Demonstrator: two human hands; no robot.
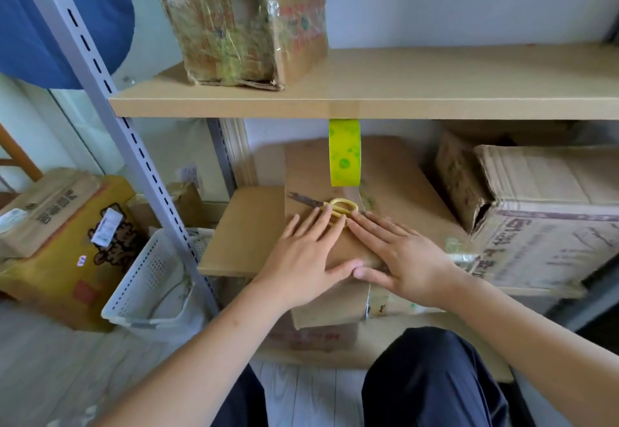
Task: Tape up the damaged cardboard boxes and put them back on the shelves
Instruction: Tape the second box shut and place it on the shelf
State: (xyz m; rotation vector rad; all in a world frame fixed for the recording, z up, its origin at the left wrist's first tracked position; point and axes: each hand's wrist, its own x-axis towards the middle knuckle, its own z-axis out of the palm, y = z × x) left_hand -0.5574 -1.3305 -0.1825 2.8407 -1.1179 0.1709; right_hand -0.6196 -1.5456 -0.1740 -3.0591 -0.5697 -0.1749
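Both hands flat, fingers straight, gripping nothing: left hand (306, 256) and right hand (400, 256) press the box (395, 175) top, likely smoothing tape. Scissors (330, 208) lie at twelve o'clock of the fingertips, tape roll (345, 153) hanging from the shelf (368, 105) above, handy.

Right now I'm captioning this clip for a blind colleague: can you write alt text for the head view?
Both hands, left hand and right hand, press flat on a cardboard box on the lower shelf, beside yellow-handled scissors. A green tape roll hangs from the upper shelf, which holds a taped box.
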